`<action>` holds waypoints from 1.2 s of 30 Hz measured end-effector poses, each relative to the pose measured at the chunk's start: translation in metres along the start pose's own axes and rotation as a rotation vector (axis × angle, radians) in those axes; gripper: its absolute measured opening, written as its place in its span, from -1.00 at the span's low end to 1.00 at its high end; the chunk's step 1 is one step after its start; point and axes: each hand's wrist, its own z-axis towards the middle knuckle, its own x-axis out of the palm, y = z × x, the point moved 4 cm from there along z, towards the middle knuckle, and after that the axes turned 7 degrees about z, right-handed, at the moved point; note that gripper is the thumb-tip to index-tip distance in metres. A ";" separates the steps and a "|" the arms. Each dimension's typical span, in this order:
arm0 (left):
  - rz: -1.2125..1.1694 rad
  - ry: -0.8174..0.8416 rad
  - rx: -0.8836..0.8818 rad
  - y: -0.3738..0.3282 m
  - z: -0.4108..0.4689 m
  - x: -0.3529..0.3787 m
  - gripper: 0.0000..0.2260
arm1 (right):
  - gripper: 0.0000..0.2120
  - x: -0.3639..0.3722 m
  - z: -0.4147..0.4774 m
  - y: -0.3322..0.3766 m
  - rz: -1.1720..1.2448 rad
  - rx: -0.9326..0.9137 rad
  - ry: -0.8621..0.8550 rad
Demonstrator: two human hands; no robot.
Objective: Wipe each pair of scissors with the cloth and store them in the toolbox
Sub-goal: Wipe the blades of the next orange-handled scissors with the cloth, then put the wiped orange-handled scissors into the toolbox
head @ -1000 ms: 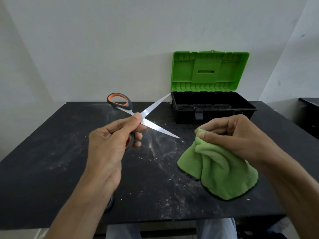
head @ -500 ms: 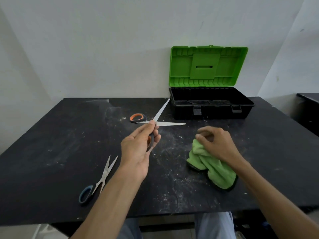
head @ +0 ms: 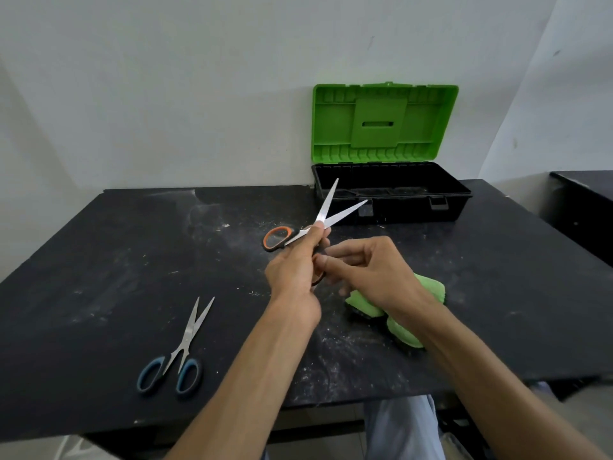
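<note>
Left hand [head: 292, 272] grips orange scissors [head: 343, 213]; right hand [head: 371, 270] curls beside it above the cloth [head: 429, 287], grip unclear.

Soft, even, fairly bright light; faint shadows on the dusty matte black worktop [head: 99, 260]. The blades of the orange-handled steel scissors [head: 325, 207] gleam. Wide-angle bowing curves the worktop's edges.

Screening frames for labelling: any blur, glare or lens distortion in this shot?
Head view: soft, even light, faint shadows; the blades of the orange-handled scissors shine pale without blown-out glare; the left hand holding them is slightly soft; wide-angle stretch lengthens the forearms toward the bottom corners.
</note>
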 end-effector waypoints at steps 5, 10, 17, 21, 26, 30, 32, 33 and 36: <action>0.006 -0.073 0.157 -0.009 0.006 -0.015 -0.88 | -0.90 -0.027 0.000 0.006 0.080 0.044 -0.076; 0.251 0.014 0.320 -0.009 0.003 -0.009 -0.92 | -0.91 -0.048 0.004 0.012 0.075 -0.017 -0.149; 0.261 0.043 0.296 -0.008 0.011 0.011 -0.86 | -0.89 -0.059 0.015 0.006 0.067 -0.037 -0.190; 0.224 0.034 0.275 -0.007 0.023 0.018 -0.91 | -0.91 -0.060 0.026 0.002 0.028 -0.018 -0.227; 0.057 0.014 0.213 -0.016 0.048 0.041 -0.94 | -0.84 -0.065 0.056 0.016 -0.182 -0.147 -0.385; 0.013 -0.016 0.175 -0.022 0.081 0.060 -0.95 | -0.72 -0.068 0.094 0.031 -0.489 -0.086 -0.298; 0.018 -0.015 0.149 -0.022 0.098 0.069 -0.94 | -0.72 -0.074 0.116 0.030 -0.570 0.005 -0.250; 0.022 -0.006 0.134 -0.022 0.106 0.074 -0.94 | -0.73 -0.078 0.129 0.028 -0.613 0.054 -0.242; 0.059 -0.001 0.093 -0.022 0.131 0.085 -0.94 | -0.62 -0.087 0.166 0.017 -0.724 0.185 -0.223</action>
